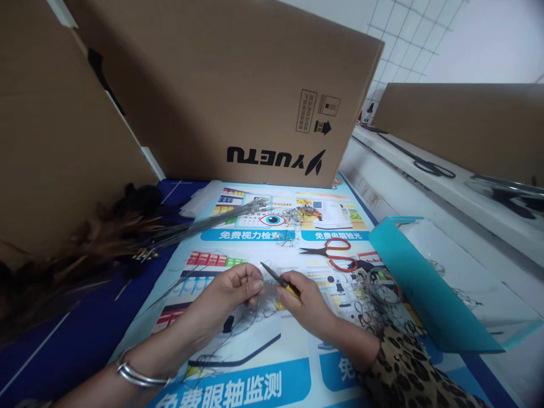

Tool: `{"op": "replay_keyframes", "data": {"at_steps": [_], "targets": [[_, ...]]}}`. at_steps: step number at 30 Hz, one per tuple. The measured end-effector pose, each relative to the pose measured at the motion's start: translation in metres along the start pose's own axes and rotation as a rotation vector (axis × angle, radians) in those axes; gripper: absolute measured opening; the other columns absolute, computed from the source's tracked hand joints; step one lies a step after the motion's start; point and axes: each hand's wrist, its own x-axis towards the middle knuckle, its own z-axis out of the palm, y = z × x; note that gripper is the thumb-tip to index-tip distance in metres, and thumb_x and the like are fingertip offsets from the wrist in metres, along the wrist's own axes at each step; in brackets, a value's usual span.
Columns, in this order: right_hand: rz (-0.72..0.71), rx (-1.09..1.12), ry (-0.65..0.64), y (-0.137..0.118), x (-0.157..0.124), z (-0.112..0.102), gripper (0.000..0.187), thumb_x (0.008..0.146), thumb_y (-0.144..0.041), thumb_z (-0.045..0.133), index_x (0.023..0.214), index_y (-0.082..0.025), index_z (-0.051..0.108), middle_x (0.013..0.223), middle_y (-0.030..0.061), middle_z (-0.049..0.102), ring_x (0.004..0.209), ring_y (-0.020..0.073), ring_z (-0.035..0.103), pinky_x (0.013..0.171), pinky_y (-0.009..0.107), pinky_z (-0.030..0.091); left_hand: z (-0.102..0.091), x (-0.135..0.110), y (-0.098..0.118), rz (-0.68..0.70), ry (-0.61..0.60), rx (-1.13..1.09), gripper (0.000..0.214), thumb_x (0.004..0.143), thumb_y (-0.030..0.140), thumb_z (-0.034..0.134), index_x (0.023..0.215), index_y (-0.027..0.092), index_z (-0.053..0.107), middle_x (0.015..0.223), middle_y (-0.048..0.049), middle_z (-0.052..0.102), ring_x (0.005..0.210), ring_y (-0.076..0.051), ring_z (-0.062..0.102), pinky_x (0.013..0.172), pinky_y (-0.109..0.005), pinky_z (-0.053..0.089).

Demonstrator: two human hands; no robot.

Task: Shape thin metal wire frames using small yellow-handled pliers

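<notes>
Yellow grips show where my right hand (306,303) is closed around a pair of pliers (275,275), thumb and fingers wrapped on the handles; how far apart the tips stand I cannot tell. Their long axis slants up and to the left, away from my palm, so the dark point ends just beside the curled fingers of my left hand (243,286), near but apart from them. That left hand is nearly closed, thumb pressed to forefinger, and looks to pinch fine wire (267,310), which trails in thin loops below and between my two hands; it is too thin for me to follow to its end. Past my right hand lie red-handled scissors (325,251), blades toward the left, and a tangle of wire rings (374,311) beside the teal box (433,289). Beyond my left hand a bundle of straight wires (212,225) reaches over the printed sheet (255,351), and a large cardboard box (221,85) stands behind it all
</notes>
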Motion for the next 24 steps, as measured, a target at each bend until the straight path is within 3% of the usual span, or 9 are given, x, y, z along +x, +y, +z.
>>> {"op": "replay_keyframes", "data": {"at_steps": [6, 11, 15, 20, 24], "targets": [[-0.001, -0.006, 0.009, 0.001, 0.000, 0.000, 0.008, 0.079, -0.021, 0.048, 0.072, -0.018, 0.049, 0.066, -0.0041, 0.046, 0.062, 0.0091, 0.042, 0.056, 0.019, 0.031, 0.001, 0.001, 0.001, -0.024, -0.032, 0.008, 0.018, 0.077, 0.031, 0.060, 0.079, 0.017, 0.050, 0.067, 0.0034, 0.048, 0.057, -0.007, 0.043, 0.052, -0.018, 0.032], [0.012, -0.017, 0.004, 0.000, -0.001, 0.001, 0.009, 0.079, -0.022, 0.049, 0.071, -0.018, 0.048, 0.064, -0.0046, 0.045, 0.061, 0.0087, 0.041, 0.055, 0.019, 0.030, 0.001, 0.003, -0.004, 0.036, -0.048, 0.126, 0.019, 0.074, 0.031, 0.062, 0.080, 0.017, 0.050, 0.067, 0.0038, 0.045, 0.057, -0.008, 0.040, 0.051, -0.019, 0.031], [0.021, -0.018, 0.001, -0.003, -0.002, 0.002, 0.012, 0.080, -0.024, 0.049, 0.069, -0.018, 0.046, 0.063, -0.0050, 0.044, 0.061, 0.0085, 0.041, 0.054, 0.018, 0.030, 0.000, 0.007, -0.015, 0.102, 0.032, 0.335, 0.017, 0.073, 0.028, 0.061, 0.073, 0.017, 0.048, 0.062, 0.0053, 0.040, 0.054, -0.008, 0.036, 0.048, -0.018, 0.029], [0.033, -0.010, -0.025, -0.006, -0.002, 0.000, 0.013, 0.081, -0.023, 0.048, 0.068, -0.019, 0.045, 0.063, -0.0050, 0.043, 0.061, 0.0086, 0.040, 0.054, 0.019, 0.029, -0.001, 0.006, -0.020, 0.229, 0.195, 0.594, 0.007, 0.074, 0.023, 0.055, 0.078, 0.018, 0.053, 0.061, 0.0040, 0.045, 0.056, -0.010, 0.041, 0.051, -0.019, 0.033], [0.077, 0.037, -0.023, -0.005, -0.001, -0.001, 0.009, 0.080, -0.024, 0.047, 0.074, -0.018, 0.049, 0.066, -0.0043, 0.045, 0.063, 0.0093, 0.042, 0.056, 0.019, 0.032, 0.000, 0.004, -0.017, 0.254, 0.212, 0.646, 0.005, 0.074, 0.022, 0.054, 0.077, 0.018, 0.055, 0.064, 0.0026, 0.050, 0.059, -0.011, 0.046, 0.055, -0.021, 0.037]]}}
